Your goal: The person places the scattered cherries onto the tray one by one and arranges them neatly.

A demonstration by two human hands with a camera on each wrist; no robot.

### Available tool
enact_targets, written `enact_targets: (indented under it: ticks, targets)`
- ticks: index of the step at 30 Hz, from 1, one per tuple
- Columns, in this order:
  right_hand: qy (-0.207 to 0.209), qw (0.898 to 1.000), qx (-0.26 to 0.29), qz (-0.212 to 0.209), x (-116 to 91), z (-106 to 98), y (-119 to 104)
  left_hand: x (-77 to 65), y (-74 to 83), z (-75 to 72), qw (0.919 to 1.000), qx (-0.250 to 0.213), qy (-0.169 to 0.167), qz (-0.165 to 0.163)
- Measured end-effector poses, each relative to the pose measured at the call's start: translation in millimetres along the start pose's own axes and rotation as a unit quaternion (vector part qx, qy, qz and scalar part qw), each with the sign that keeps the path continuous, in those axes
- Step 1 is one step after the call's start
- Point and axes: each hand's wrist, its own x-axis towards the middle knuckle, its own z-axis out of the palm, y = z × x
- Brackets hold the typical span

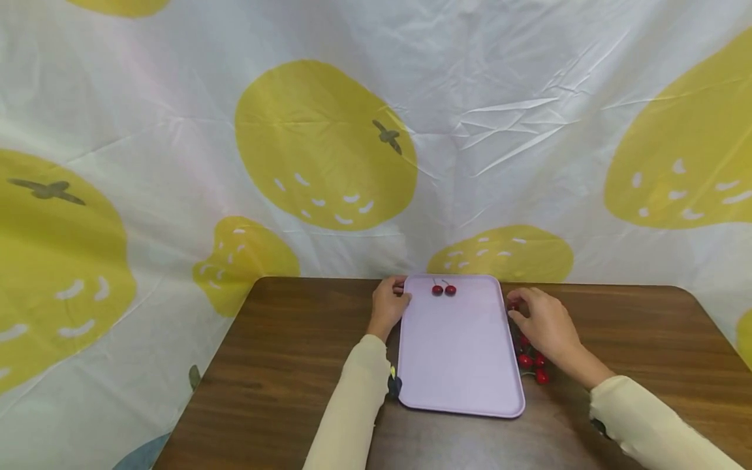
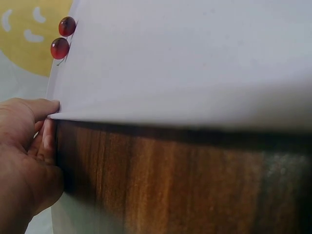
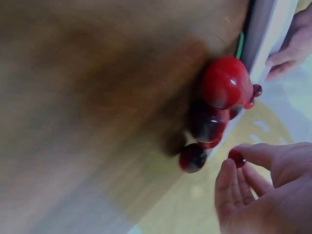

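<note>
A lilac tray [image 1: 458,352] lies on the brown table. Two dark red cherries [image 1: 444,290] with stems sit side by side near its far edge. At the tray's far left corner is my left hand [image 1: 389,305]; in the left wrist view its thumb rests over the rim with fingers beneath, gripping it. Just off the tray's right edge, my right hand [image 1: 543,323] pinches a single cherry [image 3: 237,158] between thumb and fingertips. Below that hand, several more cherries [image 3: 226,83] lie in a cluster on the table beside the tray.
The wooden table [image 1: 294,365] extends to both sides of the tray. A white curtain [image 1: 499,130] with yellow fruit prints hangs behind its far edge. A small dark object [image 1: 394,385] shows between the left sleeve and the tray.
</note>
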Motion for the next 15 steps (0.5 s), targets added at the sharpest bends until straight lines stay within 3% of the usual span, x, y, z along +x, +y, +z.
enact_targets:
  ticks: [9, 15]
  targets:
    - [-0.051, 0.996, 0.050, -0.053, 44.2, 34.6, -17.9, 1.8, -3.2, -0.5, 0.9998, -0.002, -0.011, -0.017]
    - [-0.108, 0.991, 0.066, -0.041, 62.7, 55.7, -19.4, 1.5, -2.3, 1.9, 0.9998, -0.001, -0.008, -0.015]
